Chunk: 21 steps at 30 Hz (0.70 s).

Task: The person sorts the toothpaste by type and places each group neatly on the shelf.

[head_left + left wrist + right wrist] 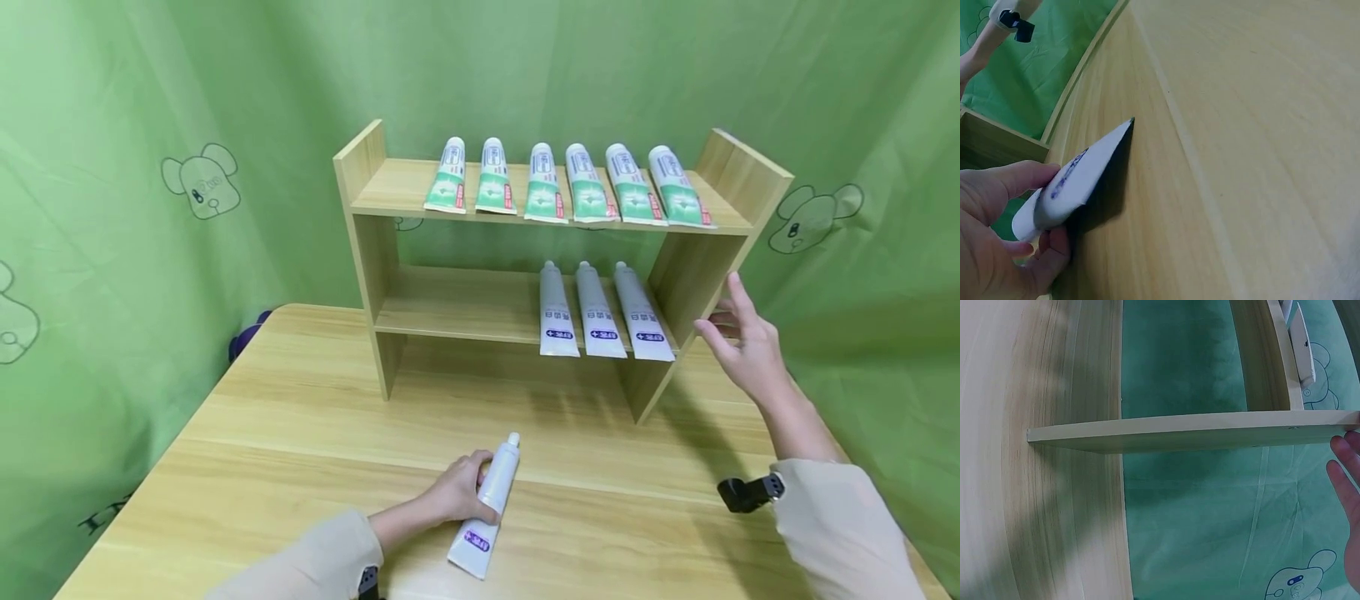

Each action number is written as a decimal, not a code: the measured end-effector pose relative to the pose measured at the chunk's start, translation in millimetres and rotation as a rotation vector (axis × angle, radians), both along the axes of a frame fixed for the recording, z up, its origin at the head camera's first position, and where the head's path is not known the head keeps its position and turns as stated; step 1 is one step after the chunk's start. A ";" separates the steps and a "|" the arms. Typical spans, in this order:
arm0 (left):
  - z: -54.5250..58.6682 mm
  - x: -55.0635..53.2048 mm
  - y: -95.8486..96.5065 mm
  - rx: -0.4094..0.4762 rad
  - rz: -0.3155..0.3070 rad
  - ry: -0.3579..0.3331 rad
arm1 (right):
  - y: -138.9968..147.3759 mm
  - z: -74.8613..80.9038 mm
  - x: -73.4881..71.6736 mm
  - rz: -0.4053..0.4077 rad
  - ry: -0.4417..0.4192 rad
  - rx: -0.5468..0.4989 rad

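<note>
In the head view my left hand [455, 493] grips a white toothpaste tube [495, 483] with a purple label, its cap pointing toward the shelf. In the left wrist view the thumb lies on top of the tube [1082, 178] and fingers curl beneath, with the flat end tilted up over the table. My right hand [750, 342] is beside the right side panel of the wooden shelf [705, 283], holding nothing. In the right wrist view its fingertips [1339, 447] are right at the panel [1210, 428].
Several green-and-white toothpaste tubes [542, 185] lie in a row on the top board. Three white tubes [598, 310] lie on the right part of the middle board [457, 304]. A green curtain [262, 100] hangs behind the wooden table [300, 400].
</note>
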State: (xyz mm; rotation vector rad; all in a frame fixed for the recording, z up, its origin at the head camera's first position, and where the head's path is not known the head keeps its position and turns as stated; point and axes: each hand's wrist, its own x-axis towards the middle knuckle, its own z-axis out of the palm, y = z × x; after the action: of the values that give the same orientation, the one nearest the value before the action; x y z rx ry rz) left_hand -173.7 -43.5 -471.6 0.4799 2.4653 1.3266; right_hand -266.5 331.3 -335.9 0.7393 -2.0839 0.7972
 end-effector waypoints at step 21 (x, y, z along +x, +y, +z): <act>-1.9 -19.9 -25.1 0.508 -0.022 -0.276 | 0.7 -1.3 2.8 -0.038 -0.031 -0.007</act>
State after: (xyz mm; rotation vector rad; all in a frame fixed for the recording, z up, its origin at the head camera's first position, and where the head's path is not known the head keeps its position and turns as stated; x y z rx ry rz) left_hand -193.6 -68.6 -473.4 0.3970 1.8895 1.8732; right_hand -263.7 332.0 -337.2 0.6856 -2.1159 0.7991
